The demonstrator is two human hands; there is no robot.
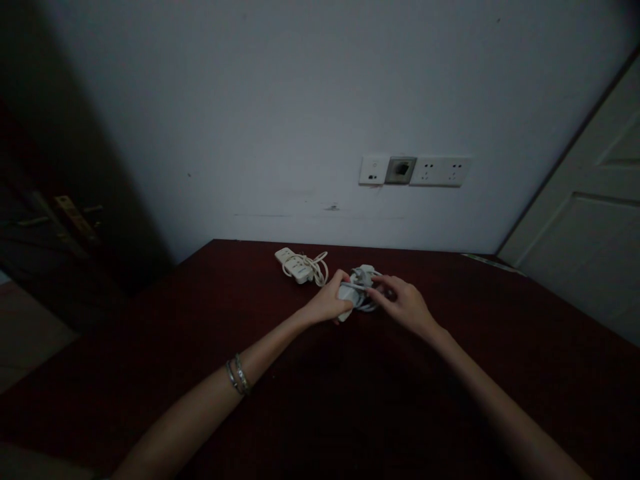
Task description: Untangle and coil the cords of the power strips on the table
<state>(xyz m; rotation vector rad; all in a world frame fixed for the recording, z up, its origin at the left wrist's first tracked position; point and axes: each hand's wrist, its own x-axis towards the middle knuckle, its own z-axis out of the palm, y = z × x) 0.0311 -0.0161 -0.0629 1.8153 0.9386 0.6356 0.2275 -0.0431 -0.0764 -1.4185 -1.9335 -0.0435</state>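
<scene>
The left hand [326, 307] and the right hand [407, 308] meet above the tabletop [150, 373]. A corded power strip [356, 288] sits between them. A second power strip [299, 265] lies just behind the left hand. The wall sockets [415, 171] are farther back, above both hands.

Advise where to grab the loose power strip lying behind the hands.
Likely best: pinch the power strip across its long edges at the bare far-left end, coming from above and the left. It lies flat on the table; its cord bunches at the right end, near the left hand.
</scene>
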